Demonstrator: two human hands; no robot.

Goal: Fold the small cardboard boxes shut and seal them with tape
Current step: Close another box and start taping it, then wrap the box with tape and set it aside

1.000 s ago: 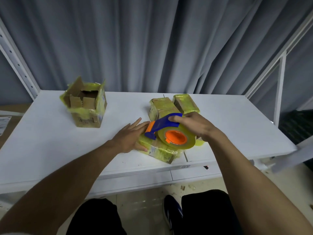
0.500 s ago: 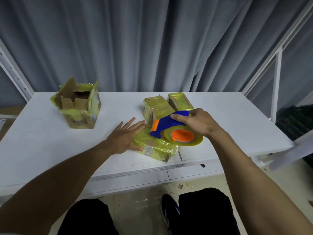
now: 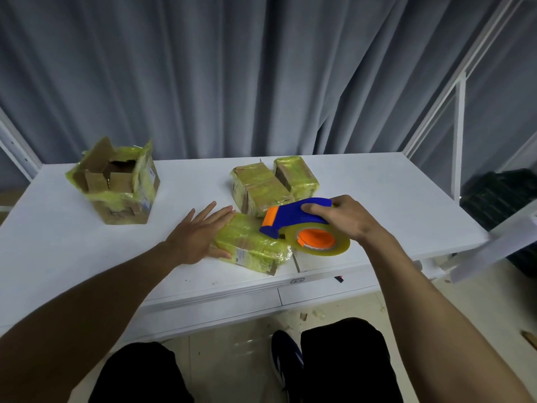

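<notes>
A small cardboard box wrapped in yellowish tape (image 3: 252,247) lies flat near the table's front edge. My left hand (image 3: 197,237) rests against its left side with fingers straight and spread. My right hand (image 3: 345,219) grips a blue and orange tape dispenser (image 3: 293,216) with a clear tape roll (image 3: 318,242), held over the box's right end. Two more taped boxes (image 3: 263,187) (image 3: 295,175) lie side by side behind it. An open box (image 3: 116,184) with raised flaps stands at the back left.
The white table (image 3: 377,199) ends at a grey curtain (image 3: 261,82). White metal frame posts (image 3: 459,135) stand at the right, another at the far left. A white panel (image 3: 499,242) juts in at the right edge. My legs and a shoe show below.
My right hand has drawn the dispenser to the right, off the box's middle toward its right end. My left hand's fingers have spread and stayed at the box's left side.
</notes>
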